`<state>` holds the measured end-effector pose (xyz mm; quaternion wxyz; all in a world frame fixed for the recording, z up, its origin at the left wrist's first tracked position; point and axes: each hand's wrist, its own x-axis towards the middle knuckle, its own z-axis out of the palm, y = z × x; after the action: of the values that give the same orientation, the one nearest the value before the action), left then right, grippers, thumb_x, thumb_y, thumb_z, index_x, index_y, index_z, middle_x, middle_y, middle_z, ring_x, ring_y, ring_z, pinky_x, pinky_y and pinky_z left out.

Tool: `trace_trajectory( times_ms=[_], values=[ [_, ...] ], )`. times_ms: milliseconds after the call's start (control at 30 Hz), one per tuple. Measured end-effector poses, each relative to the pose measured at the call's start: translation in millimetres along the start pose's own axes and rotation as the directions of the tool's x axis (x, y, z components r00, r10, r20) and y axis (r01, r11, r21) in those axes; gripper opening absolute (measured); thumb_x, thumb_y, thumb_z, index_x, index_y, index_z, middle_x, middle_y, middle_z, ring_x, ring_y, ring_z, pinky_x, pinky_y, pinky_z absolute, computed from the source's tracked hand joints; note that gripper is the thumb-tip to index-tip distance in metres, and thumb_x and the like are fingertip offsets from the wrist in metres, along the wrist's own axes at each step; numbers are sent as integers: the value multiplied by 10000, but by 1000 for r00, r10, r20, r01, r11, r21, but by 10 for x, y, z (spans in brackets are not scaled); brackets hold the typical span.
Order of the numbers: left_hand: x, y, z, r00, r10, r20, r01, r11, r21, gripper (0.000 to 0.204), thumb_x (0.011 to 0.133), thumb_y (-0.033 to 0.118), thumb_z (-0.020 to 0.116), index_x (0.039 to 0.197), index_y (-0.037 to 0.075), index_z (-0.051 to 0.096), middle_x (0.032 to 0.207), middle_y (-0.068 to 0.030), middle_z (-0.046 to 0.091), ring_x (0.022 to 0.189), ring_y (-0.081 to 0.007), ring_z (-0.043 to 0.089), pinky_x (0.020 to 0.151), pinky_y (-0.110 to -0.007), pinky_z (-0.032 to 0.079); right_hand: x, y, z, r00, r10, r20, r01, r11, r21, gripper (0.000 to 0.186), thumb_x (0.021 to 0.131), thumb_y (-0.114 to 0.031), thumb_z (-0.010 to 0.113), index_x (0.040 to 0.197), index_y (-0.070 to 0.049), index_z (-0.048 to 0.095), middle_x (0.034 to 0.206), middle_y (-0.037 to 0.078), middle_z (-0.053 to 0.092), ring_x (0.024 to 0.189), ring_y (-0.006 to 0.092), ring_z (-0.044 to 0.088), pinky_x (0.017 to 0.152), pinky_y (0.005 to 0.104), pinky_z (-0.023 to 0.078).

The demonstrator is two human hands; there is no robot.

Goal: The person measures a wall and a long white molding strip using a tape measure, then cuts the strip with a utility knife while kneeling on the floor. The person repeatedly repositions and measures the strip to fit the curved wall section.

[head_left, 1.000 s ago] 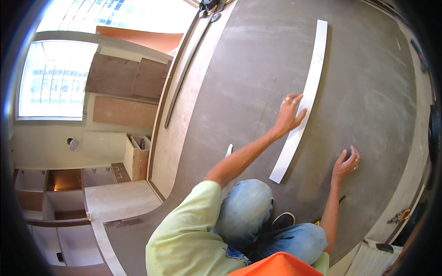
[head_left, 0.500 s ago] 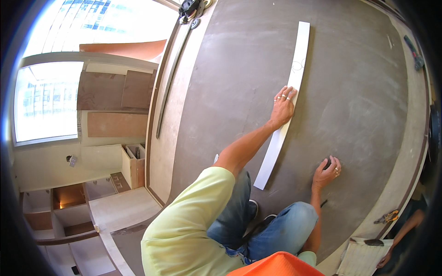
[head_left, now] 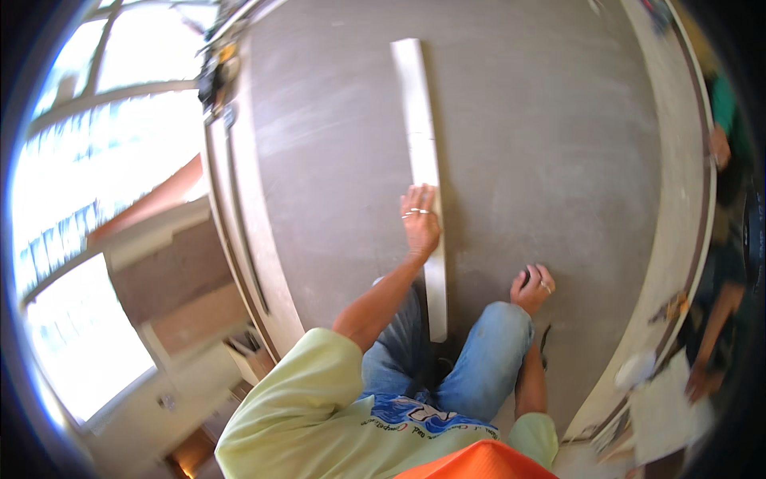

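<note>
A long white strip (head_left: 420, 136) lies lengthwise on a wide grey-brown sheet (head_left: 343, 120). My left hand (head_left: 421, 219) rests on the strip below its middle, fingers stretched out flat over its left side, with rings on them. To the right, near my bent knee, my right hand (head_left: 533, 289) is low against the sheet. Its fingers are closed around a small dark object (head_left: 524, 279), mostly covered, whose kind I cannot make out. My legs in jeans are folded at the strip's near end.
A thin metal bar (head_left: 246, 231) lies along the pale left border, with dark tools (head_left: 212, 80) beyond its far end. Pliers with orange handles (head_left: 677, 306) lie on the right border. Two other people's hands (head_left: 720, 149) show at the right edge, one near a pale board (head_left: 666, 415).
The view has turned and shifted, so the strip now looks more upright and farther left. My left hand stays on the strip, and my right hand keeps the dark object.
</note>
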<state>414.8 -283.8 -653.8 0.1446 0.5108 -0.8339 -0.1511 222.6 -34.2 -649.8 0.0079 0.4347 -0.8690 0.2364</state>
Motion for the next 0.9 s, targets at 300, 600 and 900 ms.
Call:
trace_trajectory(
  times_ms=[300, 600, 900],
  values=[
    [91, 96, 15, 994, -21, 110, 24, 1000, -17, 610, 878, -34, 450, 1476, 89, 442, 1518, -155, 397, 1452, -380, 315, 1204, -581, 170, -55, 31, 106, 997, 54, 47, -49, 994, -95, 229, 897, -190, 617, 1115, -125, 588, 1167, 88, 528, 1070, 286, 499, 895, 453, 409],
    [15, -11, -30, 987, -25, 160, 32, 999, -42, 660, 826, -94, 410, 1470, 48, 415, 1509, -205, 344, 1449, -424, 254, 1209, -588, 123, -57, 11, 139, 997, 32, 71, -24, 993, -113, 231, 908, -180, 587, 1131, -130, 554, 1181, 83, 501, 1051, 288, 477, 901, 449, 388],
    [13, -10, -31, 989, -49, 136, 54, 998, -38, 635, 856, -43, 470, 1473, 104, 449, 1523, -128, 399, 1462, -361, 305, 1212, -566, 163, -83, -55, 88, 995, 49, 83, -38, 991, -129, 253, 884, -152, 619, 1129, -115, 566, 1199, 94, 518, 1076, 307, 492, 928, 469, 394]
  ],
)
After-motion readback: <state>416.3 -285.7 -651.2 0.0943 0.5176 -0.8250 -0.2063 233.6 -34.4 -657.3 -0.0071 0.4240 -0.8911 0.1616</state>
